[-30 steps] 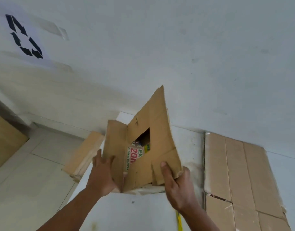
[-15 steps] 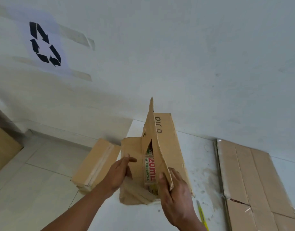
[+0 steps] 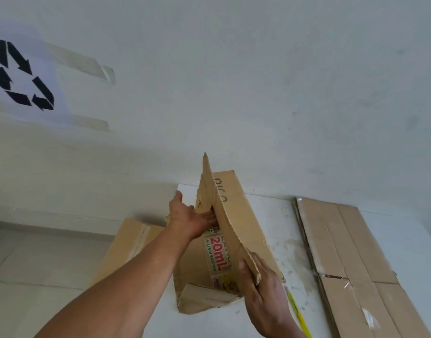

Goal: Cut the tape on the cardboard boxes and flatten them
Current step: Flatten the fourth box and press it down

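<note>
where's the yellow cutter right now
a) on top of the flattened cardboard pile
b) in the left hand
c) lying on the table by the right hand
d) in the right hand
c, the yellow cutter lies on the white table beside the right hand, which pinches a flap of the cardboard box, while the left hand touches the box with straight fingers.

Bright, even diffuse light; shadows faint & soft on wall (image 3: 258,93). Wide-angle bend at edges; recycling sign (image 3: 21,74) stretched, slightly blurry.
</note>
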The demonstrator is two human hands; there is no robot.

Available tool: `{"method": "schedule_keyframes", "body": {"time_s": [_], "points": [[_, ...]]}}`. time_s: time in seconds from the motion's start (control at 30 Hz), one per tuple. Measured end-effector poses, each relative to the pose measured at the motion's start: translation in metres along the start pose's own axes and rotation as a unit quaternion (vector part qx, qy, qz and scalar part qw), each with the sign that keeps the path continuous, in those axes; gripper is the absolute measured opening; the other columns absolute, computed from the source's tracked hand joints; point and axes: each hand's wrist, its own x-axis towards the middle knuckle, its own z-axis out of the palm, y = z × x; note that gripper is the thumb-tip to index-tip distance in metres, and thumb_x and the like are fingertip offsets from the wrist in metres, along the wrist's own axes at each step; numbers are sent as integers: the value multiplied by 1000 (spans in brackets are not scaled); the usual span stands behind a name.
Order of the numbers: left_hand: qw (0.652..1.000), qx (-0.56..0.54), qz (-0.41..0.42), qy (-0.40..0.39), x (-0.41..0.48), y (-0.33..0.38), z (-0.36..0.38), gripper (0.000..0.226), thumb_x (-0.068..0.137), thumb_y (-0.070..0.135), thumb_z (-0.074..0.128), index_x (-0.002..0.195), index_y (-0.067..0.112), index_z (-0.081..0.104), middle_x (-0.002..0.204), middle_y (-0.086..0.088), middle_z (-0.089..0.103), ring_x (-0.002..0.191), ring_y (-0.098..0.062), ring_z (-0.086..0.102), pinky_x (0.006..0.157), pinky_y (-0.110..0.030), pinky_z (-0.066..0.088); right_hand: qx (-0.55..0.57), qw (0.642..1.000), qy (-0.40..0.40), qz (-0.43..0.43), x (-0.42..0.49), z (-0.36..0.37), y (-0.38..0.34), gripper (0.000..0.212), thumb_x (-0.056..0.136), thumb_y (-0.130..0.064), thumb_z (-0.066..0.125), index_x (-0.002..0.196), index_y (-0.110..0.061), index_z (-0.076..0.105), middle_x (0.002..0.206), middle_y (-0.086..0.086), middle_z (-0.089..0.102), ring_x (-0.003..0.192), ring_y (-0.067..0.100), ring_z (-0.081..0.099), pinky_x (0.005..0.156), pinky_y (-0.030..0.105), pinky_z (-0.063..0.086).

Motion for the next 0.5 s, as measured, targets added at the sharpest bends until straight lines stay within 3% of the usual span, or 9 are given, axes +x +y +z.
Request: {"method": "schedule_keyframes", "body": {"time_s": [0.03,0.1,0.17,0.2,0.27,0.33,0.37,0.47,0.5], "points": [[1000,-5,14,27,-4,2,4,73,95,57,52,151,17,29,131,-35,48,112,-54,56,100,-68,43,-14,1000,-14,-10,1,1,2,56,94,-67,27,140,-42,49,120,-28,57,110,-4,54,81,7,40],[993,52,86,69,-3,8,5,49,98,49,50,116,4,50,115,-25,59,105,-43,62,99,-57,48,-70,996,-38,-47,1,3,6,53,96,-64,33,144,-45,42,123,-28,50,111,-1,49,87,16,43],[976,115,172,60,-2,18,0,45,101,51,45,93,8,57,95,-18,64,89,-34,66,88,-44,54,-154,982,-65,-83,-1,7,10,61,88,-62,47,146,-47,34,125,-19,45,110,2,43,90,25,44],[964,158,210,46,-4,26,-3,52,100,56,45,95,7,63,93,-19,67,87,-33,67,84,-41,55,-192,973,-84,-94,-2,9,10,71,82,-68,50,147,-48,30,127,-15,40,112,6,40,93,30,43],[944,234,232,-9,-4,45,-10,72,89,69,53,124,7,64,117,-21,69,105,-36,68,95,-49,53,-263,950,-145,-81,-3,10,4,95,68,-89,46,150,-50,17,136,-10,27,123,12,30,104,34,34],[915,327,236,-10,2,56,-15,93,78,70,67,151,20,39,144,-16,54,126,-35,57,104,-53,46,-302,929,-202,-65,-1,10,1,109,61,-97,41,152,-51,2,144,-5,14,132,17,18,109,36,24],[866,415,280,20,-2,55,-13,94,81,61,71,156,25,27,152,-11,46,133,-31,51,107,-49,43,-311,924,-215,-61,1,9,0,109,62,-97,41,151,-52,-1,145,-3,11,134,18,16,109,37,22],[544,683,467,139,-18,33,-8,88,87,27,72,157,27,18,158,-6,27,144,-26,34,112,-46,40,-316,919,-224,-69,5,7,0,99,70,-89,44,151,-51,1,145,-1,11,133,20,16,108,37,24],[486,701,511,107,-27,17,-5,84,88,22,71,156,25,22,157,-6,27,144,-24,33,113,-43,39,-312,920,-225,-78,5,5,3,95,72,-83,47,151,-51,6,144,-2,13,133,19,17,106,36,25]]}}
